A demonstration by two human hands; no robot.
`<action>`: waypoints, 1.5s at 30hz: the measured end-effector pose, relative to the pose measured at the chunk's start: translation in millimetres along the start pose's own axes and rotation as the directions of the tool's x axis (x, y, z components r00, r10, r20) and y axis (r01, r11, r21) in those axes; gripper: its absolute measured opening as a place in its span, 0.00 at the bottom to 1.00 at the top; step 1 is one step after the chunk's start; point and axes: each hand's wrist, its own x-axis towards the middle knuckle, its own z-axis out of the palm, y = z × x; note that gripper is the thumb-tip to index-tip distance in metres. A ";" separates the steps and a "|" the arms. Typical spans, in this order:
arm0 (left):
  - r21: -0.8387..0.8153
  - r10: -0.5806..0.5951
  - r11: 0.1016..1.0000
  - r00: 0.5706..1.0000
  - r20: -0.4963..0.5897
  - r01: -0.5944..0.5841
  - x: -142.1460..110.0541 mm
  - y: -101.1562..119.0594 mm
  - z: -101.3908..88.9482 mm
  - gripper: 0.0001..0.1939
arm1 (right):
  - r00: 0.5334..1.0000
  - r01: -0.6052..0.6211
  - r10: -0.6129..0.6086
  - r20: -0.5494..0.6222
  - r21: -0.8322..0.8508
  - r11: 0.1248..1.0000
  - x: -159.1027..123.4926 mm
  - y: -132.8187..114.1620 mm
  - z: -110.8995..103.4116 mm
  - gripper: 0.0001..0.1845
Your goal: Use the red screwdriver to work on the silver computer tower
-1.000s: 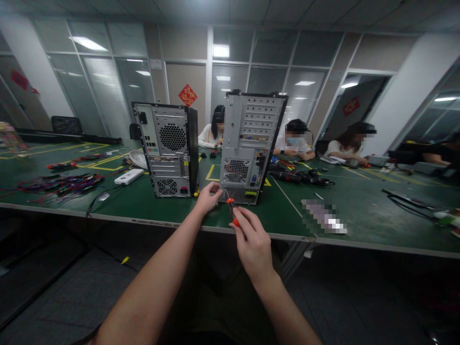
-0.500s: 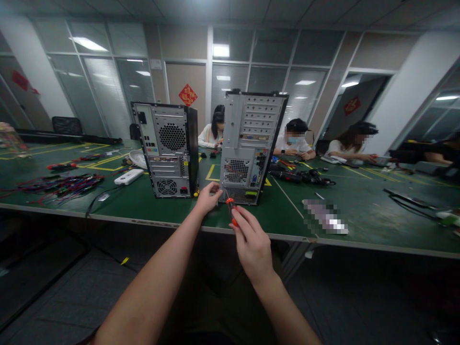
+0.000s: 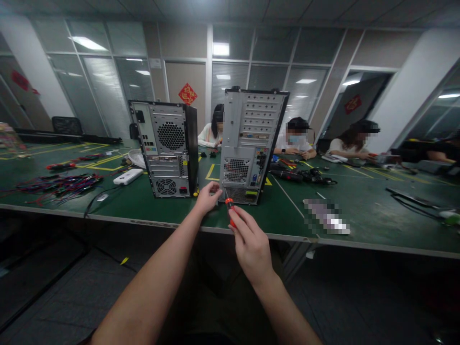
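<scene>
Screwdriver [image 3: 229, 205], red-and-black, is angling from the gripping right hand [image 3: 252, 242] toward a tall grey-metal computer tower [image 3: 247, 151]; slipping could jab the half-curled left hand [image 3: 207, 199], contents unclear.

Before me, one long green-topped table [image 3: 381, 211], yellow lines [image 3: 211, 171] marked on it; one dark chair [image 3: 66, 125] beyond, at left. Behind: glazed partitions [image 3: 271, 79] reflecting bright lights [image 3: 221, 49], one red diamond-shaped sign [image 3: 188, 94]. Floor [image 3: 345, 292], dark.

Head cam, wide, facing forward and down
From wearer's head: left hand [image 3: 207, 198] and right hand [image 3: 253, 247] close, green table [image 3: 283, 218] beyond, glass partition [image 3: 271, 76] far back.
</scene>
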 end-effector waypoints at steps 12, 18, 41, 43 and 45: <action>0.016 -0.002 1.000 1.000 -0.002 0.002 -1.0 -1.3 0.3 0.05 | 0.994 -0.061 0.060 -0.087 -0.004 0.998 -1.6 2.0 1.7 0.19; 0.025 -0.006 1.000 1.000 -0.011 0.007 -0.7 0.6 0.8 0.04 | 1.000 0.019 -0.019 0.003 -0.029 0.999 0.7 3.5 -2.6 0.25; 0.032 -0.009 0.999 1.000 -0.009 0.010 -1.5 5.5 1.0 0.05 | 0.999 -0.030 0.030 -0.019 0.032 0.999 -2.1 4.2 1.4 0.24; 0.026 -0.013 1.000 1.000 -0.007 0.013 -1.2 5.5 1.1 0.05 | 0.998 0.018 -0.018 0.065 0.007 1.000 -1.2 3.9 -1.0 0.29; 0.024 -0.014 1.000 1.000 -0.010 0.014 -0.8 5.2 1.2 0.05 | 0.995 0.029 -0.028 0.095 -0.015 0.999 -0.8 3.2 -2.3 0.30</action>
